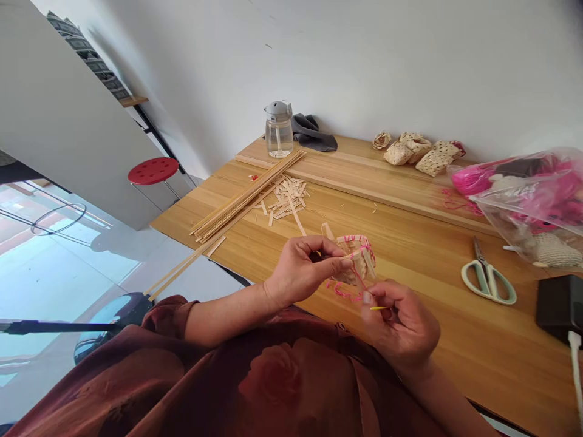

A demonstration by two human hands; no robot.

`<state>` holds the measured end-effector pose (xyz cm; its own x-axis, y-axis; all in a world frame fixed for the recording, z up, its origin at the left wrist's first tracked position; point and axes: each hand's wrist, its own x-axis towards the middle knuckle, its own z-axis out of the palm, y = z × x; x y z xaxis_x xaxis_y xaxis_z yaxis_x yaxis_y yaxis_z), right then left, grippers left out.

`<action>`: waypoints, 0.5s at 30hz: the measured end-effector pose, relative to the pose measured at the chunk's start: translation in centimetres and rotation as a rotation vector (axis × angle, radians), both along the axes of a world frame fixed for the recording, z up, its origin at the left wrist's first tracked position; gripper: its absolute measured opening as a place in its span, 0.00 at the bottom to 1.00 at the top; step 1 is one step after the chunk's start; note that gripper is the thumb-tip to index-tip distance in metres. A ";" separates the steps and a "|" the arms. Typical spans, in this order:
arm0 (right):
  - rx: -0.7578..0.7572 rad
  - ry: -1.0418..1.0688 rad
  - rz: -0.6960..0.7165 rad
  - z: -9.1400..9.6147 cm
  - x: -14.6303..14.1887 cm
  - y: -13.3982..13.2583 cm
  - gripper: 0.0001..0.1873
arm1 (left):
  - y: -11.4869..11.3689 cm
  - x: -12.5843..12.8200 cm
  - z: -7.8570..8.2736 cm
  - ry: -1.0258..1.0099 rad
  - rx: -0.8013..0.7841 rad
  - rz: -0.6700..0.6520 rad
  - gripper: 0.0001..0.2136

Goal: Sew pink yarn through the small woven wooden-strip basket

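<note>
My left hand pinches a small woven straw piece wrapped with pink yarn, held just above the wooden table. My right hand is closed below and to the right of it, pinching a thin yellow needle. A strand of pink yarn runs from the woven piece down toward those fingers. Both hands are over the table's near edge, in front of my dark red sleeves.
Long straw strips and cut scraps lie at the left. Green-handled scissors rest at the right, beside a plastic bag of pink yarn and a black box. Finished woven pieces, a glass jar and a red stool stand farther back.
</note>
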<state>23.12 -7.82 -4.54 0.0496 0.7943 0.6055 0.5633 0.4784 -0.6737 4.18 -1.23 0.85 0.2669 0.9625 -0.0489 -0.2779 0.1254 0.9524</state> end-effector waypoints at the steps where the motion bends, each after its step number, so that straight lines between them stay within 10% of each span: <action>1: 0.007 0.011 -0.012 -0.2 -0.1 0.0 0.03 | -0.1 0.2 -0.2 -0.010 -0.004 0.015 0.19; 15: 0.142 -0.203 0.171 1.2 0.0 -0.6 0.11 | -0.2 1.7 -1.1 -0.056 -0.045 0.026 0.19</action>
